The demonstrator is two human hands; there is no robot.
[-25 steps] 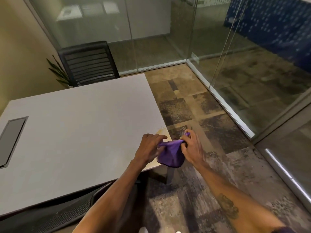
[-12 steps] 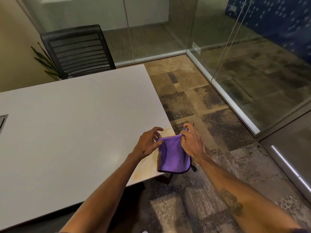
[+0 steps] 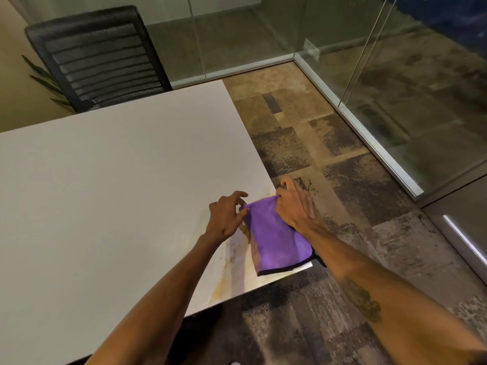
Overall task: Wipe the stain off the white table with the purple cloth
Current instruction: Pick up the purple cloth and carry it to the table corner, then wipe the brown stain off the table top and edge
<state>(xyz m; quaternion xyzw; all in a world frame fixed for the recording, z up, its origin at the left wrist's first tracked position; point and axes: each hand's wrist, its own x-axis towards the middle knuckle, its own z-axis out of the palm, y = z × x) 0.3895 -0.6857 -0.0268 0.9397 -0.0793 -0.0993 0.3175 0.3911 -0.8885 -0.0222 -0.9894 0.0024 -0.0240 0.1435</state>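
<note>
The purple cloth [image 3: 276, 241] is spread over the near right corner of the white table [image 3: 110, 185], its black-edged hem near the table edge. My right hand [image 3: 295, 204] pinches the cloth's far right corner. The far left corner sits between the thumb and fingertips of my left hand [image 3: 226, 216]. A yellowish-brown stain [image 3: 229, 262] streaks the tabletop just left of the cloth and runs down toward the front edge; part of it lies hidden under the cloth.
A black mesh chair [image 3: 97, 59] stands at the table's far side, with plant leaves [image 3: 44, 75] behind it. Glass walls [image 3: 395, 75] enclose the room on the right and back. Patterned carpet [image 3: 329, 159] covers the floor right of the table.
The bunched cloth has been opened out and lowered onto the table corner. Both hands moved apart along its top edge, and the view tilted down and left.
</note>
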